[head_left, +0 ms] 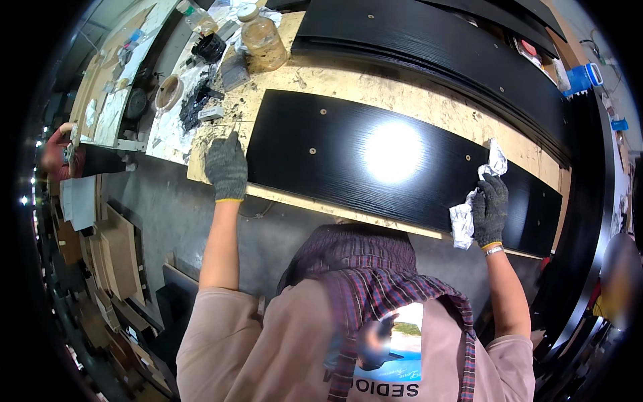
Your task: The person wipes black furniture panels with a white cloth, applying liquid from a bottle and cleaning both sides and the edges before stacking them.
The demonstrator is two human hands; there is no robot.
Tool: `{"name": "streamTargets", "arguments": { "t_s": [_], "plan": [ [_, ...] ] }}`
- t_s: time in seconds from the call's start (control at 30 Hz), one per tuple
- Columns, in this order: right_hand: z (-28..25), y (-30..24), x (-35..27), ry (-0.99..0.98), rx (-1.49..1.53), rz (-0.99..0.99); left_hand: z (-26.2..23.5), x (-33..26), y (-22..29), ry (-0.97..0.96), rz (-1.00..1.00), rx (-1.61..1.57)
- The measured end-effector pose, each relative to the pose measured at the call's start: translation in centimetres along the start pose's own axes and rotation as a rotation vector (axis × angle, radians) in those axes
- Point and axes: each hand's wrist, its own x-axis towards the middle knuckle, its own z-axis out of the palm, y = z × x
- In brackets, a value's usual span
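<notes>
"How are the hands set?"
"Left hand [226, 167] loosely spread at the left end of the black board [335, 161], perhaps steadying it; right hand [491, 209] closed on a white cloth [462, 221], likely keeping it bunched."
"And the board?"
"Flat along the bench [402, 97] front (easy reach, I'd judge). Beyond, a jar [262, 43] stands aside; stacked boards [415, 40] lie behind, probably saving room."

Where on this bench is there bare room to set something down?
Free: the stained wood strip between the near black board and the stacked boards. Crowded: the left end, around the jar, black pot and white block.
</notes>
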Motion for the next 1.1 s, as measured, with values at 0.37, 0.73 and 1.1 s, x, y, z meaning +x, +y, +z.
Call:
{"name": "streamTargets", "arguments": {
  "t_s": [0.37,0.73,1.1],
  "plan": [
    [0.4,0.5,0.0,-0.034,0.006,0.013,-4.6,-2.9,1.8,-0.008,0.239,0.207],
    [0.3,0.4,-0.2,-0.042,-0.005,-0.023,-6.7,-1.7,10.8,-0.073,0.411,-0.071],
    [0.4,0.4,-0.1,0.008,0.001,0.013,-2.0,2.7,9.8,0.039,0.285,-0.044]
  ]
}}
